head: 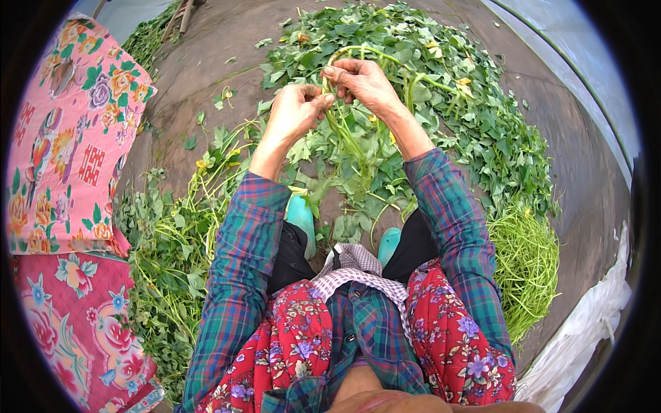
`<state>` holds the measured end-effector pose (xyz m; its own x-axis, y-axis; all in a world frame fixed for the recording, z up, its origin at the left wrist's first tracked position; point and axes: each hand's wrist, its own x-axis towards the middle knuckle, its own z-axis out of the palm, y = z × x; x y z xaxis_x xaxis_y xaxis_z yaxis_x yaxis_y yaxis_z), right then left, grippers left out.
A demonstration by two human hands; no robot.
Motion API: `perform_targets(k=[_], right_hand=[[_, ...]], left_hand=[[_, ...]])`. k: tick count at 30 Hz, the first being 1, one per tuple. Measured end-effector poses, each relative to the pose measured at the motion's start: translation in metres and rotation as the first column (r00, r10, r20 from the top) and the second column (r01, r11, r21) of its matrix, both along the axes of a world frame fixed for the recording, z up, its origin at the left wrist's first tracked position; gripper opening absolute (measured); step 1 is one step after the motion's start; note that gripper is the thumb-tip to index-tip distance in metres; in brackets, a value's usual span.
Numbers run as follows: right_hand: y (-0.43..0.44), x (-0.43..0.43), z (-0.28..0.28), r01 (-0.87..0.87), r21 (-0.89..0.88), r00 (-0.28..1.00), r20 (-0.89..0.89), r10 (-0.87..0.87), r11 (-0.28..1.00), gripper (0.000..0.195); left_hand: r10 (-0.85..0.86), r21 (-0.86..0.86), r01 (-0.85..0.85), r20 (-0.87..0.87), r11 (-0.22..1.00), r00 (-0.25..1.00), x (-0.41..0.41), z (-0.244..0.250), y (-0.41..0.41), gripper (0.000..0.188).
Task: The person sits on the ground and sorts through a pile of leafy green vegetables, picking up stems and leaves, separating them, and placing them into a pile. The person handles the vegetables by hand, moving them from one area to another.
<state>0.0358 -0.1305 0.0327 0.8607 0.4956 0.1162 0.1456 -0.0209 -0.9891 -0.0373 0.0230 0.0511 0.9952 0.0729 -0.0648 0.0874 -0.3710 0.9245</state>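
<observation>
My left hand [297, 113] pinches a pale green leafy vine [392, 56], probably sweet potato, between thumb and fingers. Close beside it, slightly higher, my right hand [365, 86] grips the same vine near its bend. From there the stem arches to the right, with side stalks hanging from it. Its lower part dangles below my hands, and the leaves there are blurred. Beneath and beyond them spreads a broad heap of plucked green leaves [465, 124]. The exact contact of my fingertips is partly hidden.
Leafy vines [175, 268] lie at my left, alongside pink floral cloths [77, 206]. A mound of bare green stalks [524, 273] sits by my right elbow. White plastic sheeting [578, 320] lies at lower right. My turquoise shoes [301, 219] rest on the dirt floor [206, 46].
</observation>
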Motion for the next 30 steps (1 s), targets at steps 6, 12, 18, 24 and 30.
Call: perform_targets(k=[6, 12, 18, 24, 30], right_hand=[[-0.027, -0.015, -0.004, -0.215, -0.276, 0.976, -0.046, 0.211, 0.937, 0.050], [-0.032, -0.019, -0.020, -0.312, -0.066, 0.912, -0.300, 0.279, 0.948, 0.041], [-0.029, -0.021, -0.032, -0.346, 0.094, 0.848, -0.394, 0.354, 0.934, 0.031], [-0.024, -0.021, -0.037, -0.336, 0.230, 0.838, -0.369, 0.401, 0.913, 0.030], [-0.020, -0.019, -0.035, -0.371, 0.343, 0.798, -0.357, 0.485, 0.863, 0.024]], left_hand=[[0.122, -0.333, -0.122, -0.021, 0.935, 0.992, 0.004, 0.007, 0.004, 0.016], [0.027, -0.286, -0.038, -0.042, 0.958, 0.999, 0.002, 0.008, -0.004, 0.015], [-0.048, -0.233, 0.041, -0.023, 0.972, 0.999, 0.002, 0.009, 0.001, 0.017], [-0.055, -0.122, 0.055, 0.003, 0.991, 0.999, 0.001, 0.009, 0.007, 0.017], [-0.061, 0.003, 0.061, 0.002, 0.998, 0.998, -0.002, 0.012, 0.010, 0.018]])
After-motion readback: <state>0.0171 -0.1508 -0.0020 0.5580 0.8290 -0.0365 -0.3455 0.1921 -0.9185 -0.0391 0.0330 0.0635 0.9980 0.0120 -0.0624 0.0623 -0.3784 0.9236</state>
